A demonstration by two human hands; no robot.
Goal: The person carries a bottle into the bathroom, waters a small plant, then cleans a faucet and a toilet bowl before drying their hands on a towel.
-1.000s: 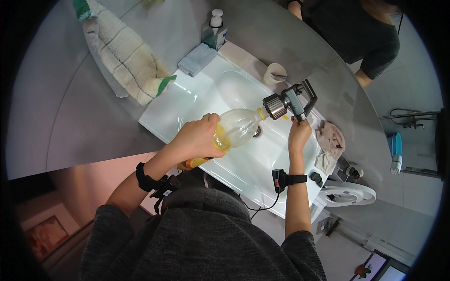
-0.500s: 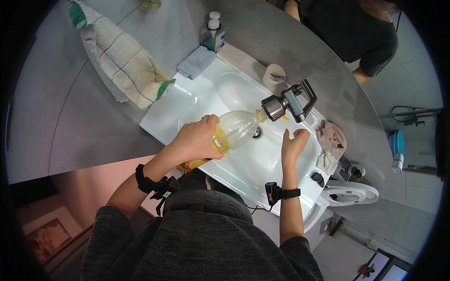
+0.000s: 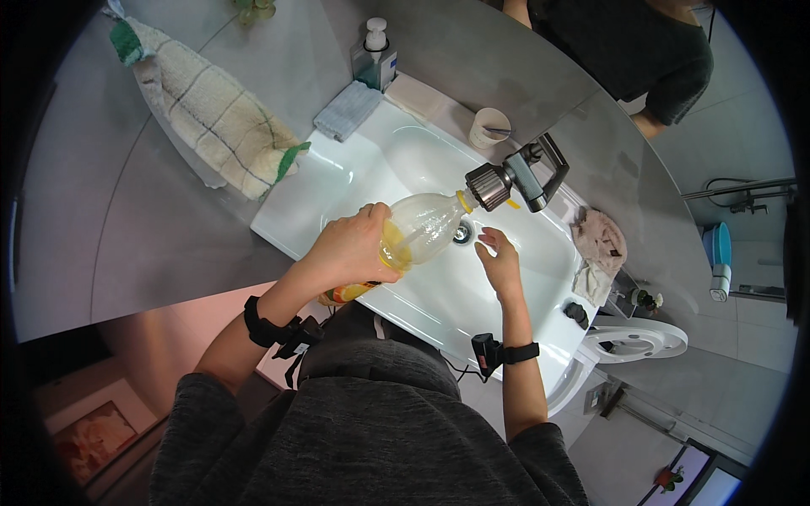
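Observation:
My left hand is wrapped round a clear plastic bottle with a yellow ring at its neck and yellowish liquid near the grip. The bottle lies tilted over the white sink, its open neck up against the spout of the dark metal faucet. Part of an orange label shows below my left hand. My right hand is over the basin near the drain, fingers apart and holding nothing. A small yellow piece shows in the sink beside the faucet, perhaps the bottle's cap.
On the sink's back ledge stand a soap dispenser and a white cup; a folded blue-grey cloth lies near them. A checked towel hangs at the left. Toward the right are a pink cloth and a toilet seat.
My right hand has moved left, toward the drain and the bottle, and its fingers have spread. The left hand keeps its hold on the bottle at the faucet.

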